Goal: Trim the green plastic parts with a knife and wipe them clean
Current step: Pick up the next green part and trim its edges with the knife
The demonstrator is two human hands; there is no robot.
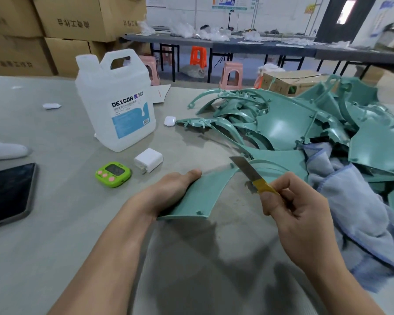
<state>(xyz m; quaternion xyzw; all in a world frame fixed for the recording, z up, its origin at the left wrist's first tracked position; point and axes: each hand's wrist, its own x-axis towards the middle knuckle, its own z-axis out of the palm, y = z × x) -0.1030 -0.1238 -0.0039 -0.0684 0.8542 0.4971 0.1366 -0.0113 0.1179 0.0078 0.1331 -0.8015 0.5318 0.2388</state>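
A person sits at a grey table (55, 235). The left hand (168, 189) holds a green part (198, 198) by its left edge. The thumb lies on top along the edge, and the other fingers are hidden under the part. The part is a curved, flat piece. It is in front of the person, between the two hands, with its wide end near and its thin end far.

The right hand (300, 214) holds a knife (250, 173). Its fingers and thumb are curled tight on the yellow handle. The silver blade points up and to the left, and it lies right at the thin far end of the green part.

A big pile of green parts (293, 123) lies on the right side of the table. A blue cloth (355, 205) lies beside the right hand, partly on that pile.

On the left stands a white jug (116, 103) with a blue label. Near it sit a small green timer (113, 174) and a white plug (148, 160), just beside each other. A dark phone (7, 194) lies flat at the left edge. Brown boxes (77, 19) are stacked far behind.
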